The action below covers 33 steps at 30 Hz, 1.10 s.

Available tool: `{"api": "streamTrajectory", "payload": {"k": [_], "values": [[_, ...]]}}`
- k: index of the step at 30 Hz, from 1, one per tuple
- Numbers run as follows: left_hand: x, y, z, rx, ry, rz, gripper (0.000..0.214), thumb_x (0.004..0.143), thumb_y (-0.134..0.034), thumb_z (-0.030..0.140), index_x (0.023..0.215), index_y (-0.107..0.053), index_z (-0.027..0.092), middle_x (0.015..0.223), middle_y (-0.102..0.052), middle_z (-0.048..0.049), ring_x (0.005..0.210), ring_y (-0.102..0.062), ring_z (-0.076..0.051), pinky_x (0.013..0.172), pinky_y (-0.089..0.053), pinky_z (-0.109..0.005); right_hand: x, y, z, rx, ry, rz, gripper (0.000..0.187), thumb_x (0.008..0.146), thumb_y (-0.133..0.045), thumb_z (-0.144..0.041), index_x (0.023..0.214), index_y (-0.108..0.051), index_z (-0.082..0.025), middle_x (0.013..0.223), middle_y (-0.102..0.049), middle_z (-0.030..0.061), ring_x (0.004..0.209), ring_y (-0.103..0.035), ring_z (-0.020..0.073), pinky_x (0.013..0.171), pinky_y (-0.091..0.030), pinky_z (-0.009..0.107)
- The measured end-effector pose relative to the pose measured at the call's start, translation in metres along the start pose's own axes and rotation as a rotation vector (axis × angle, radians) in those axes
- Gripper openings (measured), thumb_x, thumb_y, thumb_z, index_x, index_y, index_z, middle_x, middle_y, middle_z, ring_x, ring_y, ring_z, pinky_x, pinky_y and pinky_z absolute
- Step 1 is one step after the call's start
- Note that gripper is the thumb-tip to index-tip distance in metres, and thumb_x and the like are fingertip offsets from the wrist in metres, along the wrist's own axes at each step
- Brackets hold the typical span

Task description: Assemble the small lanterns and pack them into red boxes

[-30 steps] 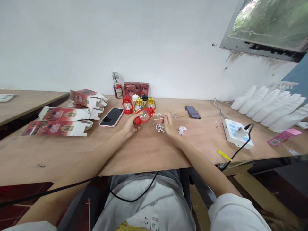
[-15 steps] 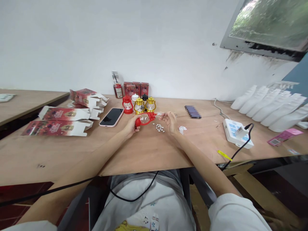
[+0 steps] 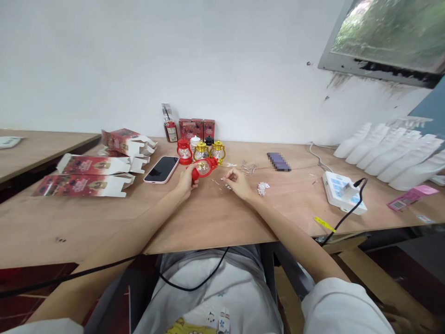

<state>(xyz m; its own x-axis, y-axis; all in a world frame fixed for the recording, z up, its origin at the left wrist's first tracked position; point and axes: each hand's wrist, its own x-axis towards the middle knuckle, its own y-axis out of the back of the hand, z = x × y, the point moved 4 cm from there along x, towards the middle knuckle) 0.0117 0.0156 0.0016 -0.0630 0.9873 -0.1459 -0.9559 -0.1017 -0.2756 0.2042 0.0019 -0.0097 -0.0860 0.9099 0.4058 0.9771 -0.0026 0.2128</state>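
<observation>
And the right hand (image 3: 237, 182) is leaving the red lantern (image 3: 205, 167) for the small white discs (image 3: 228, 187) beneath it, its pinch unclear. Work is shifting there, the left hand (image 3: 187, 182) gripping the lantern alongside.

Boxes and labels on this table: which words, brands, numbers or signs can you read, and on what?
Nothing is clear enough to quote.
Red cartons at left: pale lettering, blurred.
Bottle label: too small.
Upright red boxes: too small.
Pink box: barcode-like panel, unreadable.
Yellow tag: marks unreadable.

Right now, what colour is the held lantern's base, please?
The base is red, clearest in the head view.
</observation>
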Motion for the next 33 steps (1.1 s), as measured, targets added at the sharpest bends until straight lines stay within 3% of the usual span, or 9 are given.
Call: {"api": "streamTrajectory", "payload": {"k": [7,12,17,22,27,33], "values": [[0.001,0.002,0.003,-0.075,-0.023,0.054,0.031,0.069,-0.060,0.039,0.091,-0.051,0.020,0.055,-0.041,0.0081,0.036,-0.033,-0.004,0.034,-0.019,-0.015,-0.005,-0.002,-0.011,-0.231,0.108,-0.137,0.008,0.077,-0.058,-0.024,0.084,-0.057,-0.019,0.083,-0.063,0.0008,0.075,-0.058,0.0136,0.074,-0.047,0.030],[0.000,0.002,0.003,-0.081,-0.011,0.057,0.032,0.068,-0.062,0.039,0.092,-0.051,0.019,0.056,-0.043,0.0077,0.036,-0.034,-0.004,0.034,-0.020,-0.015,-0.019,-0.016,-0.023,-0.429,0.269,-0.428,0.027,0.079,-0.060,-0.021,0.106,-0.060,-0.021,0.111,-0.064,0.0048,0.103,-0.057,0.0201,0.093,-0.043,0.040],[-0.001,0.001,0.003,-0.075,-0.007,0.070,0.030,0.068,-0.062,0.040,0.087,-0.050,0.020,0.054,-0.042,0.0078,0.035,-0.034,-0.004,0.034,-0.019,-0.016,-0.030,-0.032,-0.028,-0.561,0.322,-0.620,0.054,0.078,-0.068,-0.042,0.126,-0.051,-0.023,0.128,-0.058,0.0068,0.118,-0.047,0.0246,0.102,-0.036,0.044],[0.001,0.002,0.001,-0.080,-0.001,0.061,0.031,0.066,-0.063,0.040,0.084,-0.051,0.019,0.055,-0.043,0.0074,0.035,-0.035,-0.005,0.033,-0.020,-0.016,-0.033,-0.036,-0.037,-0.701,0.354,-0.611,0.053,0.078,-0.067,-0.048,0.122,-0.055,-0.020,0.118,-0.064,0.0070,0.110,-0.049,0.0248,0.098,-0.039,0.042],[0.003,0.003,0.001,-0.080,-0.012,0.060,0.033,0.064,-0.064,0.040,0.085,-0.053,0.018,0.056,-0.045,0.0070,0.036,-0.035,-0.004,0.033,-0.021,-0.015,-0.034,-0.034,-0.044,-0.894,0.433,-0.555,0.050,0.082,-0.061,-0.051,0.115,-0.057,-0.015,0.109,-0.064,0.0126,0.104,-0.052,0.0269,0.093,-0.041,0.044],[0.002,0.003,0.002,-0.082,0.003,0.061,0.031,0.065,-0.063,0.040,0.085,-0.051,0.019,0.055,-0.043,0.0077,0.035,-0.034,-0.004,0.033,-0.020,-0.015,-0.035,-0.032,-0.042,-0.739,0.365,-0.549,0.050,0.084,-0.059,-0.039,0.125,-0.044,-0.014,0.111,-0.057,0.0124,0.103,-0.055,0.0232,0.092,-0.043,0.040]]}}
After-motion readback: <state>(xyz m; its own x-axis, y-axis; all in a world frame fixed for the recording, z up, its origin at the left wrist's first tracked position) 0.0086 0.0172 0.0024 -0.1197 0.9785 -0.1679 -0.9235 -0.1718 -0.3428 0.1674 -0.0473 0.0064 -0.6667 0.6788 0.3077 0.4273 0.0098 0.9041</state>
